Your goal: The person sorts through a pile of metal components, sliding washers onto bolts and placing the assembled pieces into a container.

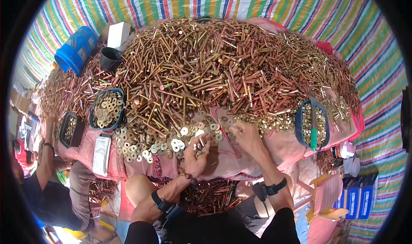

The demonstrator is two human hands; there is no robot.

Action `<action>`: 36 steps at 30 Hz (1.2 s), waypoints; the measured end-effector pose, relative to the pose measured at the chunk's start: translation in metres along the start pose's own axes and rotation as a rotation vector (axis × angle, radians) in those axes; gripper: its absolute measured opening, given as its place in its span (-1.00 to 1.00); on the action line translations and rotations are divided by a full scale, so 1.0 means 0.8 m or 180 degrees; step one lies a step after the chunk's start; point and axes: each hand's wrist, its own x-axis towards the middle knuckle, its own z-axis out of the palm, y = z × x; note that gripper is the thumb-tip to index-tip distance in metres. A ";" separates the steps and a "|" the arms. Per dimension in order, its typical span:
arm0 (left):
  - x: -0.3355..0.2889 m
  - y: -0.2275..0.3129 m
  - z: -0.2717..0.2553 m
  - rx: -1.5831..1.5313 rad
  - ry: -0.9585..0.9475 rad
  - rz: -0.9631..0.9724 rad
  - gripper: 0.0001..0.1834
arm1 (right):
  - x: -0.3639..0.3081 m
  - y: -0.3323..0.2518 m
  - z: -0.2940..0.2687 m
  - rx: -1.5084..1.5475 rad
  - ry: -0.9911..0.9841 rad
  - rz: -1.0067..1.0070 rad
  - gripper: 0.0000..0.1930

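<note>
My left hand [196,157] is closed around several short-looking metal pieces whose ends poke out, apparently bolts, at the near edge of the pink cloth [279,151]. Just right of it, my right hand [247,137] has its fingers drawn together, low over the cloth; whatever they pinch, if anything, is hidden. Flat washers [133,145] lie scattered to the left of my hands and between them. Small brass-coloured nuts [274,123] are spread behind and right of my right hand. Behind both hands rises a wide heap of long coppery bolts [201,72].
A blue tub of washers [108,109] and a dark tub of nuts [71,130] stand left. At right, a blue tub [327,128] holds nuts and a green-handled tool [313,136]. Blue buckets [76,51] lie at back left. Another person's arm [45,158] reaches in from the left.
</note>
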 end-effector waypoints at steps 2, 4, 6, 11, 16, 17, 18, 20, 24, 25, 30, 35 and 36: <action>0.002 -0.009 -0.001 0.0000 -0.0042 0.0380 -0.72 | 0.015 0.008 0.006 -0.0268 0.0780 -0.0636 -0.72; -0.001 -0.008 0.010 -0.0047 -0.0041 0.0335 -0.74 | 0.021 0.011 0.001 -0.0697 0.0749 -0.0597 -0.72; -0.002 -0.008 0.017 -0.0064 -0.0060 0.0289 -0.76 | 0.026 0.013 -0.001 -0.1097 0.0731 -0.0546 -0.73; 0.002 -0.016 0.018 -0.0281 -0.0291 0.0502 -0.74 | 0.032 0.006 0.003 -0.1158 0.0720 -0.0444 -0.74; 0.004 -0.011 0.018 -0.0058 -0.0353 0.0594 -0.73 | 0.017 -0.001 -0.010 0.0781 0.0331 -0.0109 -0.75; 0.004 -0.009 0.013 0.0059 -0.0313 0.0682 -0.74 | 0.010 -0.015 -0.012 0.1667 -0.0226 0.0475 -0.75; 0.003 -0.008 0.009 0.0176 -0.0273 0.0775 -0.74 | 0.002 -0.026 -0.010 0.1678 -0.0257 0.0463 -0.75; 0.003 -0.009 0.011 0.0182 -0.0260 0.0863 -0.75 | -0.018 -0.042 -0.003 0.2407 -0.0791 0.0285 -0.76; 0.006 -0.013 0.009 0.0428 -0.0319 0.1166 -0.76 | -0.033 -0.062 0.008 0.1878 -0.0998 0.0238 -0.77; 0.006 -0.014 0.008 0.0438 -0.0311 0.1167 -0.76 | -0.034 -0.062 0.011 0.1884 -0.1007 0.0231 -0.77; 0.008 -0.019 0.012 0.0212 -0.0277 0.0922 -0.81 | -0.036 -0.069 0.018 0.1597 -0.0365 -0.0077 -0.77; 0.006 -0.024 0.011 0.0381 -0.0157 0.1160 -0.77 | 0.017 -0.044 0.012 0.0413 0.0972 -0.0966 -0.81; 0.007 -0.026 0.013 0.0456 -0.0134 0.1135 -0.77 | 0.029 -0.038 0.008 -0.0031 0.1297 -0.1009 -0.81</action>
